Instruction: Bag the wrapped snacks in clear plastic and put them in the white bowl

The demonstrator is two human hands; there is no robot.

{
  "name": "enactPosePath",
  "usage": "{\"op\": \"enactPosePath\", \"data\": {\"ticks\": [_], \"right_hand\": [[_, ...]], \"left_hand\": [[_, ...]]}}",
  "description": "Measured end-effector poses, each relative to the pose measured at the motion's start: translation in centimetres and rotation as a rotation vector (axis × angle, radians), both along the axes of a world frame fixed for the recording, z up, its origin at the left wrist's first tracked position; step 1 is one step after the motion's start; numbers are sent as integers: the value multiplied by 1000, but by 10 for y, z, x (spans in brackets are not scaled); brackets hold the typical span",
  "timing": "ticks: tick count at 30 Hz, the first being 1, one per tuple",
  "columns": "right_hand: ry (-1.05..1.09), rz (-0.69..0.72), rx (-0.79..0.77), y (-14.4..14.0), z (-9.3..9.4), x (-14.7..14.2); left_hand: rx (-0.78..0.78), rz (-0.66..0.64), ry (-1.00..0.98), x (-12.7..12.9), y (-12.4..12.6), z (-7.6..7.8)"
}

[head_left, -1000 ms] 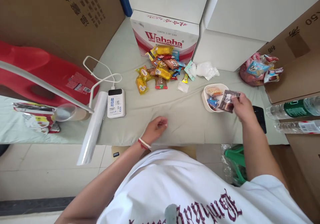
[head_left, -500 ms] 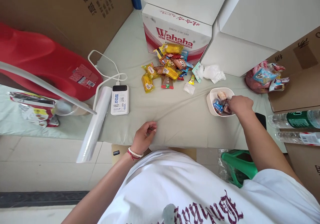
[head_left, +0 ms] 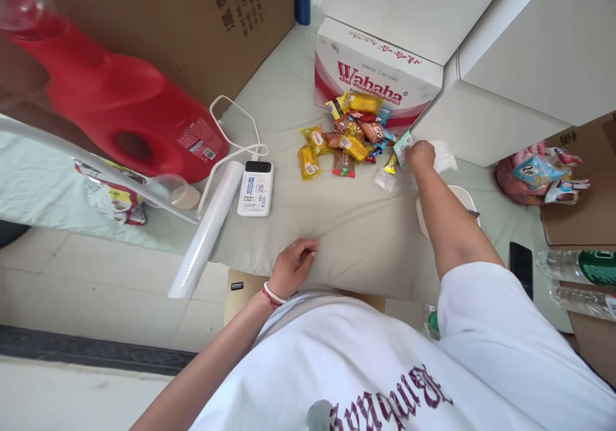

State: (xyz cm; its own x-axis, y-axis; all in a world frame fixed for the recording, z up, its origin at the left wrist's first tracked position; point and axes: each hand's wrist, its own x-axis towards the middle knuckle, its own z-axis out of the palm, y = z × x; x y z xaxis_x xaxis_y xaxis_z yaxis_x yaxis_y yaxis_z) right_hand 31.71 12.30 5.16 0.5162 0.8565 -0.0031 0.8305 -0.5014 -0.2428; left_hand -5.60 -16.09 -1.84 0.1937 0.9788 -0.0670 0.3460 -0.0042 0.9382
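My right hand (head_left: 420,158) reaches across to the pale green packet (head_left: 402,149) at the right end of a heap of wrapped snacks (head_left: 355,143). Its fingers look pinched at the packet's right edge, with the fingertips partly hidden. Beside the packet lie a small yellow wrapper (head_left: 391,163) and a clear crumpled wrapper (head_left: 384,179). Under my right forearm, the white bowl (head_left: 461,194) is mostly covered; a bit of dark wrapper shows in it. Near the front edge of the table, my left hand (head_left: 292,267) rests with its fingers loosely curled in and nothing visible in them.
Behind the snacks stands a Wahaha carton (head_left: 378,72). To the left are a white power bank (head_left: 255,188) with a cable, a clear film roll (head_left: 206,231) and a big red jug (head_left: 144,110). On the right are a bag of snacks (head_left: 539,173), a phone (head_left: 521,267) and bottles (head_left: 591,267).
My right hand has left the white bowl and moved up and left to the pale green packet. My left hand stays by the table edge. The camera view has shifted.
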Motion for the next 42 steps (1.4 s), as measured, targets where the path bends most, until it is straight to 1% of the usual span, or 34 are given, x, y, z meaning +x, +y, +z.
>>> {"op": "enactPosePath", "data": {"ticks": [2,3,5,6,8,9,11,12,13,15,16,18,20,22,24,25,27,29,30,32,35,39,42], "right_hand": [[99,4,129,-7,-2,-4],[198,2,223,-16,-1,-6],[506,11,379,-48,3,-15],[699,17,416,-69,4,-23],[1060,63,366,-117,5,-44],[1176,74,327,-142,4,-57],[1325,54,260,-187,3,-84],[1375,41,238,-206,2,-97],[1415,30,220,-220,1,-108],[1483,18,186,-239,0,-122],[1518,18,157,-244,1,-124],[1596,25,70,-247,3,-117],[1672,34,-20,-247,8,-103],[1697,50,-51,-249,12,-90],[1640,106,-14,-253,14,-88],[1590,156,14,-256,14,-91],[1481,268,69,-261,12,-105],[1415,328,116,-265,8,-122],[1409,324,137,-266,4,-128],[1443,269,160,-266,-1,-133],[1531,172,117,-265,-5,-120],[1629,127,97,-265,3,-93],[1719,120,52,-269,10,-82]], "left_hand": [[-42,42,-52,-1,-2,3],[-67,64,-82,-1,-3,6],[-97,86,-133,2,-2,16],[-92,80,-152,7,0,23],[-37,63,-185,22,8,38],[-3,65,-206,33,14,46],[36,129,-226,58,28,57],[39,147,-235,70,34,60],[34,145,-241,81,40,62],[-27,77,-274,95,48,60],[-75,43,-316,97,50,57],[-183,10,-442,93,51,51],[-285,36,-584,82,50,46],[-361,84,-684,71,48,44],[-390,123,-713,66,46,44],[-387,128,-704,66,44,45],[-368,110,-672,68,40,45],[-356,92,-654,72,37,44],[-355,96,-652,73,36,44],[-365,124,-663,72,35,43],[-406,154,-695,65,35,44],[-436,173,-696,51,39,48],[-416,151,-659,42,44,50]]}}
